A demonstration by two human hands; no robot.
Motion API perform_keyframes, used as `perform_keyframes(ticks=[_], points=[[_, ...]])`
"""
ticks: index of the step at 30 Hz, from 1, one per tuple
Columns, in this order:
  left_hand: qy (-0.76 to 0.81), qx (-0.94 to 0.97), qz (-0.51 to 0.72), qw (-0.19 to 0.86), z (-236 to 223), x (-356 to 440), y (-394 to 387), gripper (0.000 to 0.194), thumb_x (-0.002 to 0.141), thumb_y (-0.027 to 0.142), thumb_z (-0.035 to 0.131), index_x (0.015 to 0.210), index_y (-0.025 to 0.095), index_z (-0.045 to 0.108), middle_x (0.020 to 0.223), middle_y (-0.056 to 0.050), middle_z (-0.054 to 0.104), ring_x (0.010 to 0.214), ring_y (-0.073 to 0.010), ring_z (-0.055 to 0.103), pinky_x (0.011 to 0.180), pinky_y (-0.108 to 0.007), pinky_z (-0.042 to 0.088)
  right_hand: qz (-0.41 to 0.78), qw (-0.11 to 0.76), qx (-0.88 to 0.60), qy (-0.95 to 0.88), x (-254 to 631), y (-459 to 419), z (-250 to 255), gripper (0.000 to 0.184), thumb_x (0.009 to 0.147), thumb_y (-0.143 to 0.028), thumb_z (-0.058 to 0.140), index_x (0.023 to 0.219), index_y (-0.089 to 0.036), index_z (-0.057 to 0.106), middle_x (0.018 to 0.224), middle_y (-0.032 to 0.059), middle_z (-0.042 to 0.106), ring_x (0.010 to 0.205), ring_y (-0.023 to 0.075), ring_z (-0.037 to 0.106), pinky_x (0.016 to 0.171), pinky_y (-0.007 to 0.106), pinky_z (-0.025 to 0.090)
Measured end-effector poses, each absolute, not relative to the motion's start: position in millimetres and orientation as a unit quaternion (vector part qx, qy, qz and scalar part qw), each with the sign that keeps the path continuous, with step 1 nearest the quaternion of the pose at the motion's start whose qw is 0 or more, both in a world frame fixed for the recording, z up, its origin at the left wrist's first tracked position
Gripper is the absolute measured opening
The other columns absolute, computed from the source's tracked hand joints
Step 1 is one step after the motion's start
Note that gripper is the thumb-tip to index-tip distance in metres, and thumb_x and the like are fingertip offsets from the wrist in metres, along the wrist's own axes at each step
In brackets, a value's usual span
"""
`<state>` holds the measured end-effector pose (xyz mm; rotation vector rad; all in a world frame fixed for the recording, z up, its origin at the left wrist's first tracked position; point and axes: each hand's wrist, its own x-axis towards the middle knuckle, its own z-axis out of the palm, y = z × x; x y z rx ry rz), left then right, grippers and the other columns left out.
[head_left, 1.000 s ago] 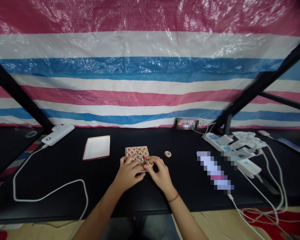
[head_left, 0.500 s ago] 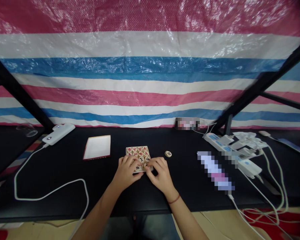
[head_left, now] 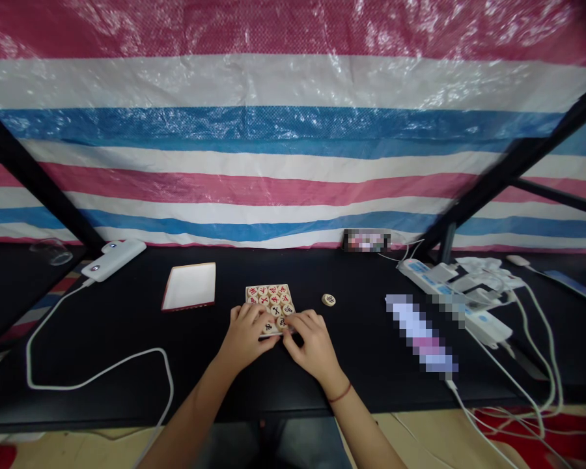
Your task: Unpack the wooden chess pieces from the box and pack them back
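A small box (head_left: 269,290) packed with several round wooden chess pieces marked in red and black lies on the black table (head_left: 127,339). My left hand (head_left: 247,335) rests at its near left corner, fingers curled on the pieces there. My right hand (head_left: 312,344) sits at the near right corner, fingertips pressed on the front-row pieces. One loose piece (head_left: 328,299) lies on the table to the right of the box, apart from both hands.
The box's lid (head_left: 189,286) lies upturned to the left. A white power bank (head_left: 113,258) with a looping white cable (head_left: 97,374) is at far left. Power strips and tangled cables (head_left: 469,286) crowd the right. A striped tarp hangs behind.
Both hands drew slightly nearer along the box's front edge; the right fingers moved from the box's right side onto the front row. The loose piece stayed put.
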<state>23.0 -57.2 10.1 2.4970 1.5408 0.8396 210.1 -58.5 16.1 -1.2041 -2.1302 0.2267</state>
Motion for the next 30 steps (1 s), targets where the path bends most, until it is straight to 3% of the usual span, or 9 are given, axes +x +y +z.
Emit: perform_keyframes(ticks=[8,12,15,18,22,26,30], points=[[0.495,0.817,0.294,0.029,10,24,-59,0.028,0.077,0.033,0.069,0.104,0.026,0.066,0.112,-0.005,0.063,0.105,-0.0251,0.052,0.089,-0.041,0.034,0.119,0.389,-0.433,-0.804,213,-56,16,0.010,0.088,-0.021,0.055,0.092,-0.020,0.064,0.090,0.0046,0.068,0.087,0.0207,0.055,0.080,0.035,0.043],[0.479,0.825,0.299,-0.008,10,28,-58,0.033,0.077,0.037,0.068,0.109,0.030,0.067,0.123,-0.007,0.059,0.113,-0.0291,0.049,0.093,-0.045,0.033,-0.004,0.471,-0.550,-0.689,231,-41,8,0.014,0.088,-0.025,0.052,0.091,-0.019,0.065,0.095,0.0089,0.064,0.094,0.0238,0.056,0.085,0.039,0.043],[0.462,0.834,0.299,-0.044,10,34,-56,0.029,0.079,0.039,0.065,0.106,0.031,0.068,0.124,-0.007,0.059,0.115,-0.0304,0.048,0.096,-0.048,0.031,-0.063,0.429,-0.662,-0.611,244,-28,-1,0.025,0.085,-0.028,0.052,0.104,-0.017,0.064,0.113,0.0139,0.061,0.104,0.0292,0.053,0.083,0.041,0.041],[0.444,0.843,0.294,-0.067,10,41,-52,0.021,0.079,0.038,0.064,0.096,0.027,0.069,0.123,-0.007,0.061,0.115,-0.0304,0.049,0.096,-0.049,0.031,-0.023,0.351,-0.695,-0.627,248,-25,-8,0.031,0.085,-0.025,0.048,0.113,-0.019,0.062,0.116,0.0122,0.063,0.107,0.0284,0.055,0.083,0.040,0.040],[0.442,0.844,0.293,-0.080,9,46,-49,0.013,0.081,0.034,0.063,0.087,0.024,0.067,0.118,-0.006,0.064,0.114,-0.0291,0.051,0.096,-0.048,0.031,0.006,0.326,-0.697,-0.639,247,-27,-11,0.029,0.088,-0.020,0.043,0.110,-0.019,0.063,0.112,0.0102,0.066,0.104,0.0261,0.057,0.083,0.039,0.039],[0.445,0.846,0.285,-0.075,8,47,-48,0.016,0.078,0.034,0.066,0.089,0.024,0.067,0.116,-0.006,0.065,0.113,-0.0294,0.052,0.095,-0.048,0.032,0.021,0.372,-0.672,-0.640,246,-28,-10,0.024,0.088,-0.028,0.049,0.103,-0.018,0.066,0.104,0.0110,0.069,0.099,0.0282,0.058,0.083,0.042,0.042],[0.449,0.846,0.281,-0.067,7,46,-48,0.021,0.076,0.036,0.068,0.094,0.025,0.068,0.115,-0.006,0.066,0.112,-0.0292,0.052,0.096,-0.048,0.032,0.161,0.463,-0.537,-0.686,242,-31,-4,0.022,0.088,-0.033,0.056,0.102,-0.019,0.066,0.102,0.0104,0.069,0.093,0.0228,0.062,0.080,0.036,0.049]])
